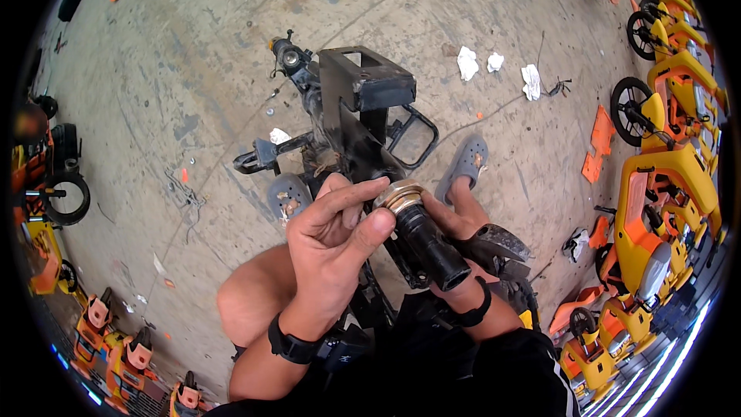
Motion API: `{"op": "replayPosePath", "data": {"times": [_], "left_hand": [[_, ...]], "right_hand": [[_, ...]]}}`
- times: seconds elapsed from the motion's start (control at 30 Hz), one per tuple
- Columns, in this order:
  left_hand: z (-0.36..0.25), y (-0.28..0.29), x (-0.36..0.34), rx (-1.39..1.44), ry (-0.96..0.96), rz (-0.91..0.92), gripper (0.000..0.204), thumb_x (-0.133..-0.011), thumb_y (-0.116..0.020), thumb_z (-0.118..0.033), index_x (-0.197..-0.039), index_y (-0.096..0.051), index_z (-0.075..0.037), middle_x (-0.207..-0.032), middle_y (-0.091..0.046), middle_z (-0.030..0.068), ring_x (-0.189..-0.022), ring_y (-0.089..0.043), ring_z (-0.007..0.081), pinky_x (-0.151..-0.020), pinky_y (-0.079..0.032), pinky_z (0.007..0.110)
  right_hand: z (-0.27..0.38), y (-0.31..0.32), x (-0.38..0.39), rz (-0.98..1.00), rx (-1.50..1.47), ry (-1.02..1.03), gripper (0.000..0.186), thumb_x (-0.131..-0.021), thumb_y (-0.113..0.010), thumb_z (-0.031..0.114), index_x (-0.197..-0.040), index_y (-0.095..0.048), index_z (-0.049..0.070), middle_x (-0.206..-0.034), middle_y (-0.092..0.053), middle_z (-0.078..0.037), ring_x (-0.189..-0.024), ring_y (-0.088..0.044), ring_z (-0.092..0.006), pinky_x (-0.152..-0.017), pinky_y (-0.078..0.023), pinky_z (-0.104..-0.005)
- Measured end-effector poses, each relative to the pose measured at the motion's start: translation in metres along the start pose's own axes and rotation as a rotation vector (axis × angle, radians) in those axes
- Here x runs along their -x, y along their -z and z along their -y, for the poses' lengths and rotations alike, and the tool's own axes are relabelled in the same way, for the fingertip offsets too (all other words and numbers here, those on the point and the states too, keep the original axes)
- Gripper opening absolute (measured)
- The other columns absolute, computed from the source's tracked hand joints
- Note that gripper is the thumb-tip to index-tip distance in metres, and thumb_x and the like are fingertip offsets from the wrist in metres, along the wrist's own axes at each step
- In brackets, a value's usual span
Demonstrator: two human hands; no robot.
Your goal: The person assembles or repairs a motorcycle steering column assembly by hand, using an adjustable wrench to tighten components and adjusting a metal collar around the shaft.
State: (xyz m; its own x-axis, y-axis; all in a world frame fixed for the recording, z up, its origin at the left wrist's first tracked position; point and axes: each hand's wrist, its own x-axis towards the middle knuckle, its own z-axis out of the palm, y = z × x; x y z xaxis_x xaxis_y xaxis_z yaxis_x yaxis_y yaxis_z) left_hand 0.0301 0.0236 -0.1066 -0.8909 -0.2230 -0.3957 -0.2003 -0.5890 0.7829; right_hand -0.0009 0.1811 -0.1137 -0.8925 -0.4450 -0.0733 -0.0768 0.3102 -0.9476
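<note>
Brass-coloured ring (402, 195) and black tube (434, 249), two hands close in

The left hand (330, 235) pinches the ring at the tube's upper end between thumb and forefinger. The right hand (449, 221) comes round from the far side, partly hidden, its grip apparently closed on the tube; likely it steadies the piece while fingertips suit the narrow ring. The tube tilts over the lap, perhaps to bring the ring within easy view; whether it joins the black frame (370, 81) beyond cannot be told. That frame stands between two grey clogs (466, 164), probably so the legs can flank it.

Underneath, the floor (204, 81) is scuffed concrete, with crumpled white scraps (467, 63) past the frame and orange panels (598, 147) toward its right edge. Yellow-and-orange bikes (665, 212) line that edge; more vehicles crowd the left edge and its near corner.
</note>
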Motion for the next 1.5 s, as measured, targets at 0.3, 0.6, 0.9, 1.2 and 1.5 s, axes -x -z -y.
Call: {"op": "replayPosePath", "data": {"times": [0.3, 0.6, 0.9, 1.2, 1.5], "left_hand": [[0.012, 0.012, 0.006, -0.083, -0.121, 0.083, 0.038, -0.081, -0.069, 0.0, -0.117, -0.059, 0.006, -0.087, -0.046, 0.0011, -0.076, -0.042, 0.0077, -0.07, -0.036, 0.019], [0.019, 0.008, 0.005, -0.07, -0.183, 0.041, 0.037, -0.081, -0.068, 0.002, -0.116, -0.059, 0.007, -0.089, -0.047, 0.0017, -0.078, -0.043, 0.0078, -0.071, -0.039, 0.019], [0.019, 0.005, 0.006, -0.079, -0.196, 0.006, 0.035, -0.081, -0.07, -0.001, -0.114, -0.061, 0.006, -0.089, -0.049, 0.0028, -0.079, -0.045, 0.0087, -0.071, -0.039, 0.019], [0.014, 0.004, 0.003, -0.047, -0.173, 0.002, 0.032, -0.082, -0.068, -0.002, -0.112, -0.061, 0.007, -0.088, -0.05, 0.0036, -0.079, -0.045, 0.0095, -0.073, -0.038, 0.02], [0.006, 0.001, 0.004, -0.037, -0.076, -0.019, 0.03, -0.082, -0.068, -0.001, -0.111, -0.062, 0.006, -0.086, -0.049, 0.002, -0.077, -0.043, 0.0078, -0.069, -0.036, 0.019]], "right_hand": [[-0.009, 0.02, -0.015, 0.091, -0.587, -0.101, 0.045, -0.073, -0.053, 0.01, -0.115, -0.06, -0.005, -0.07, -0.059, -0.008, -0.058, -0.052, -0.016, -0.073, -0.043, -0.0255], [-0.006, 0.013, -0.035, 0.076, -0.327, 0.241, 0.033, -0.076, -0.052, 0.004, -0.105, -0.066, -0.002, -0.097, -0.068, -0.018, -0.071, -0.068, -0.0238, -0.06, -0.049, -0.0273], [-0.024, -0.019, -0.007, -0.122, -0.459, 0.06, 0.039, -0.072, -0.052, 0.003, -0.109, -0.064, -0.002, -0.09, -0.068, -0.016, -0.056, -0.059, -0.0205, -0.054, -0.045, -0.0286], [-0.019, -0.02, 0.0, -0.139, -0.592, -0.158, 0.041, -0.073, -0.052, 0.003, -0.113, -0.062, -0.002, -0.079, -0.062, -0.01, -0.056, -0.054, -0.0159, -0.055, -0.043, -0.0275], [-0.018, -0.023, 0.012, -0.142, -0.607, -0.204, 0.042, -0.075, -0.051, 0.002, -0.116, -0.06, -0.001, -0.067, -0.054, -0.003, -0.058, -0.049, -0.0108, -0.058, -0.041, -0.0255]]}}
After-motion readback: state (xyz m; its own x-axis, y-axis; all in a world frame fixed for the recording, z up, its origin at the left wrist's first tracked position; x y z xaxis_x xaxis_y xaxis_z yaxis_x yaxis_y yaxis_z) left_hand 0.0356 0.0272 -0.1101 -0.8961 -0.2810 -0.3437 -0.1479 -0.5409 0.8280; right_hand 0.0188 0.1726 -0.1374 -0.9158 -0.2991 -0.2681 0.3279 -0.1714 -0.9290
